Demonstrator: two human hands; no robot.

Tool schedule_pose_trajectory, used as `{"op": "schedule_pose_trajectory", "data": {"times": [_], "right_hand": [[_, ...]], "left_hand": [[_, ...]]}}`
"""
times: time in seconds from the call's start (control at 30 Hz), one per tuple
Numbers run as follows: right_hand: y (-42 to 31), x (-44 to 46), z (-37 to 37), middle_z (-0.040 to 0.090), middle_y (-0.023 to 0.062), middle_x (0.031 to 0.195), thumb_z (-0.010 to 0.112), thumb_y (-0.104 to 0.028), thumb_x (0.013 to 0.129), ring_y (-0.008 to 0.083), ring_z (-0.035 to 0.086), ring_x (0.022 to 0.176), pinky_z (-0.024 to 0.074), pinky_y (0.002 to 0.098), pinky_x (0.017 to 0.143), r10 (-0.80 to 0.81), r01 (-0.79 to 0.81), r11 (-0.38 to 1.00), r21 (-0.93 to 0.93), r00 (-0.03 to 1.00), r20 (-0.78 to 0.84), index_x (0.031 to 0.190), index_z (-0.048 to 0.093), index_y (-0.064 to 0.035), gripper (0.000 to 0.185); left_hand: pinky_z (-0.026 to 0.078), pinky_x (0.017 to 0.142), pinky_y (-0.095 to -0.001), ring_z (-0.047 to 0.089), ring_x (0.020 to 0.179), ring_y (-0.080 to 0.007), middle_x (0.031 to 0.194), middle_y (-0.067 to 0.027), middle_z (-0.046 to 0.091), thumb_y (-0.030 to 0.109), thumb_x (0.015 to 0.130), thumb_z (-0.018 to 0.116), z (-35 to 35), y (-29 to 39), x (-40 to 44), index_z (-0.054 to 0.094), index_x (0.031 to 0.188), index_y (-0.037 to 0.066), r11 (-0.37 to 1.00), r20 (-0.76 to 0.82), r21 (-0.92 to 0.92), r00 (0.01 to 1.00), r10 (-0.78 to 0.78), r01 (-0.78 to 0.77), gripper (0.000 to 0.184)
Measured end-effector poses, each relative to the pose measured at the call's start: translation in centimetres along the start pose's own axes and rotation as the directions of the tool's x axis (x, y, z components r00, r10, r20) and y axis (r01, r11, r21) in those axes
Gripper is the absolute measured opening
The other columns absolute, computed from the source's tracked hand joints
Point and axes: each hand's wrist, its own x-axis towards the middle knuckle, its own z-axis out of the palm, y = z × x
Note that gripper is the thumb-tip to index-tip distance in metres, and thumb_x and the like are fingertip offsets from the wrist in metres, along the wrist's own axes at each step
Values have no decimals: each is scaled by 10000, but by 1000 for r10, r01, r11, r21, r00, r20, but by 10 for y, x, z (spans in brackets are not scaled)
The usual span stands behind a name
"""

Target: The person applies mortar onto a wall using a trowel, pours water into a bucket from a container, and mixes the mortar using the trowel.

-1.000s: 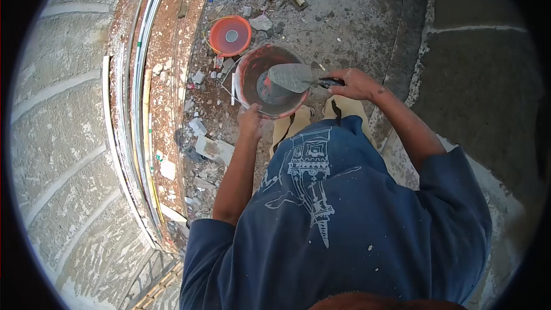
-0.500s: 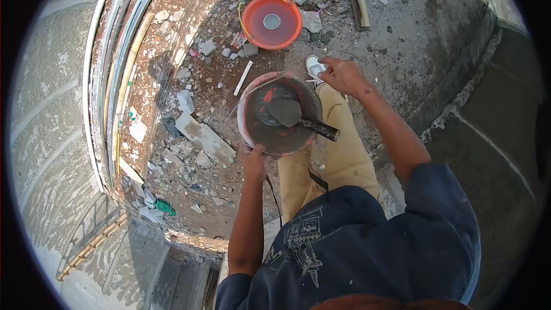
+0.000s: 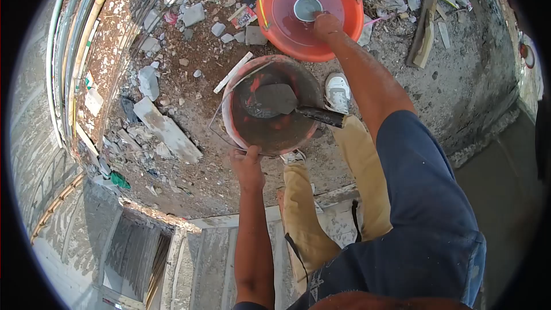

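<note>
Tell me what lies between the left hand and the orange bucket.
The grey-stained bucket, with the trowel in it, as the head view shows.

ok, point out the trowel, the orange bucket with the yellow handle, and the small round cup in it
Trowel (image 3: 274, 101), head view, on the blade.
Orange bucket (image 3: 310, 53), head view, near rim.
Small round cup (image 3: 306, 7), head view, its inside.

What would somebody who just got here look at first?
Probably the bright orange bucket of water at the top, where the right hand reaches for a small round cup. Just below it, the left hand holds the rim of a dirty bucket, with a trowel lying inside, its dark handle poking out over the edge.
</note>
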Motion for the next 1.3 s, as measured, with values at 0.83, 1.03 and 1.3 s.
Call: {"op": "schedule_pose_trajectory", "data": {"times": [0.83, 1.03, 1.3], "right_hand": [[-72, -313, -317, 670, 130, 807, 857, -258, 600, 295, 674, 837, 547, 407, 737, -687, 698, 631, -339, 705, 173, 816, 714, -58, 327], [-64, -359, -349, 684, 119, 808, 842, -256, 627, 293, 685, 855, 557, 423, 735, -699, 657, 695, -291, 712, -65, 863, 715, -67, 328], [-51, -386, -341, 678, 155, 988, 690, -235, 807, 349, 688, 901, 562, 456, 771, -402, 429, 903, -32, 814, -420, 1096, 656, -119, 313]], "left_hand": [[501, 528, -271, 588, 677, -128, 917, -50, 607, -24, 748, 601, 58, 80, -63, 559, 1085, 21, 963, 17, -99, 967, 255, -252, 342], [513, 549, -295, 617, 700, -168, 921, -58, 626, -1, 758, 617, 33, 78, -100, 541, 1087, 52, 971, -24, -178, 987, 160, -161, 342], [554, 577, -376, 634, 706, -253, 893, -108, 575, -5, 755, 594, -74, 60, -166, 456, 1121, 30, 996, -64, -90, 998, 16, -22, 393]]}}
